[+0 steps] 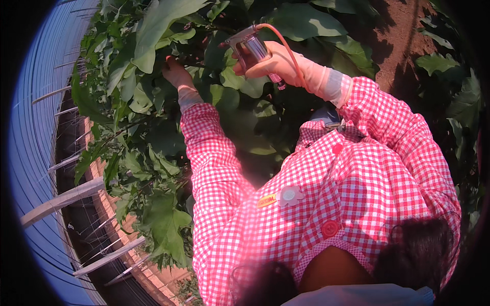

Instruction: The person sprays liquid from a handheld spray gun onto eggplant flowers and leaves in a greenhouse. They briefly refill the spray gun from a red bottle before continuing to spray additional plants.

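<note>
My right hand (281,65), in a pale glove, is wrapped around a shiny metal hand sprayer (255,46). The sprayer's nozzle end points left, and pink shows at its lower end. From its top an orange hose (285,43) curves down past my wrist. My left hand (179,76) reaches in among the stems and broad leaves of an eggplant-like plant (151,34). Something red shows at its fingertips, too small to name. Leaves and shade hide part of those fingers, so their grip cannot be made out.
Lobed leaves (164,222) crowd the left side and run under my forearms. Along the left edge are blue sheeting (34,114), wooden bars (63,197) and thin wires above a dark gap. Brown soil (407,42) lies at the upper right, with more plants (465,103) beyond.
</note>
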A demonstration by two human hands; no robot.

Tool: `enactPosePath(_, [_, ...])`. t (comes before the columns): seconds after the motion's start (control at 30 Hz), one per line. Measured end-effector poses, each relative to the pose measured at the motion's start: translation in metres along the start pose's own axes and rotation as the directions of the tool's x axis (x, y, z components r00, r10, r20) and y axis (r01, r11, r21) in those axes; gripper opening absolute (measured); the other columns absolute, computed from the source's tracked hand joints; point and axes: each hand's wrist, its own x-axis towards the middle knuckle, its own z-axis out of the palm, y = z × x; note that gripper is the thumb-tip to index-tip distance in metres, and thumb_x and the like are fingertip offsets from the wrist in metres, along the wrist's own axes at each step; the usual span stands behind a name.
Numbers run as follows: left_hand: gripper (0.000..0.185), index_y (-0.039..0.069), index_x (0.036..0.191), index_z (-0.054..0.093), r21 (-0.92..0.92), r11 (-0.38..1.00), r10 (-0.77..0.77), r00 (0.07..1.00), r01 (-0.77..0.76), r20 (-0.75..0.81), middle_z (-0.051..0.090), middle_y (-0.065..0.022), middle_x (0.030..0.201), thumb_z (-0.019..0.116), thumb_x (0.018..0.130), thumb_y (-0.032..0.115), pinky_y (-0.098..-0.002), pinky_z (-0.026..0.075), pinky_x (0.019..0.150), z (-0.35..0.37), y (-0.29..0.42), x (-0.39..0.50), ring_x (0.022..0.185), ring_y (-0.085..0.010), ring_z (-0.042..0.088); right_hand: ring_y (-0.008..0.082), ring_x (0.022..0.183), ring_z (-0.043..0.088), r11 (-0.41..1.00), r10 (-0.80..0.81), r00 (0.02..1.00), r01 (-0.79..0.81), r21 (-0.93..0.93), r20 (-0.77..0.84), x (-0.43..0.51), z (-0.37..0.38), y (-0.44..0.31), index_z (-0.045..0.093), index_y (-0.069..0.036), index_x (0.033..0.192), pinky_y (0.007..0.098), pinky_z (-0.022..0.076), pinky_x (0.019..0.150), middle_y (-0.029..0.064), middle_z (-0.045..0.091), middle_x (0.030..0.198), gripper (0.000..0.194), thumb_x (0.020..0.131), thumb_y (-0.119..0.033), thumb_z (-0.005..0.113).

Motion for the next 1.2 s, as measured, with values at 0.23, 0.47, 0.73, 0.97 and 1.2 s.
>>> enactPosePath(0.23, [0.031, 0.007, 0.099, 0.062, -0.188, 0.946, -0.229, 0.954, 0.266, 0.195, 0.064, -0.0069, 0.092, 0.051, 0.096, 0.036, -0.0398, 0.049, 0.084, -0.037, 0.004, -0.007, 0.087, -0.0216, 0.061, 0.0179, 0.089, 0.070, 0.834, 0.150, 0.988, -0.105, 0.542, -0.039, 0.086, 0.034, 0.064, 0.065, 0.003, 0.106, 0.0265, 0.0554, 0.080, 0.0114, 0.072, 0.101, 0.030, 0.078, -0.006, 0.072])
enactPosePath(0.47, [0.040, 0.003, 0.102, 0.066, -0.366, 0.837, -0.263, 0.886, 0.407, 0.382, 0.068, -0.0152, 0.105, 0.049, 0.098, 0.039, -0.0447, 0.049, 0.089, -0.056, 0.012, -0.032, 0.100, -0.0332, 0.062, 0.0250, 0.097, 0.070, 0.650, 0.277, 0.961, -0.194, 0.735, 0.009, 0.136, 0.061, 0.116, 0.059, 0.006, 0.112, 0.0362, 0.0585, 0.087, 0.0164, 0.070, 0.103, 0.035, 0.079, 0.001, 0.067])
enactPosePath(0.73, [0.041, 0.004, 0.103, 0.066, -0.448, 0.808, -0.190, 0.890, 0.382, 0.415, 0.068, -0.0128, 0.108, 0.053, 0.096, 0.042, -0.0481, 0.048, 0.092, -0.050, 0.016, -0.049, 0.106, -0.0337, 0.062, 0.0238, 0.077, 0.072, 0.636, 0.336, 0.939, -0.171, 0.753, -0.070, 0.132, 0.075, 0.118, 0.067, 0.007, 0.095, 0.0332, 0.0604, 0.069, 0.0144, 0.072, 0.088, 0.020, 0.077, -0.001, 0.072])
enactPosePath(0.97, [0.040, 0.008, 0.107, 0.062, -0.389, 0.856, -0.195, 0.909, 0.341, 0.367, 0.065, -0.0090, 0.112, 0.052, 0.098, 0.045, -0.0459, 0.044, 0.095, -0.034, 0.022, -0.053, 0.110, -0.0292, 0.059, 0.0258, 0.086, 0.072, 0.638, 0.213, 0.972, -0.060, 0.768, -0.101, 0.120, 0.057, 0.113, 0.059, 0.014, 0.101, 0.0337, 0.0615, 0.072, 0.0199, 0.070, 0.097, 0.027, 0.077, 0.003, 0.066])
enactPosePath(1.2, [0.041, 0.008, 0.122, 0.058, 0.300, 0.940, -0.223, 0.960, 0.165, 0.169, 0.061, -0.0072, 0.122, 0.061, 0.095, 0.039, -0.0446, 0.043, 0.094, -0.045, 0.037, -0.077, 0.117, -0.0221, 0.054, 0.0268, 0.095, 0.071, 0.502, 0.057, 0.993, 0.060, 0.863, -0.102, 0.087, 0.014, 0.095, 0.054, 0.004, 0.114, 0.0349, 0.0608, 0.081, 0.0188, 0.068, 0.104, 0.036, 0.079, 0.005, 0.065])
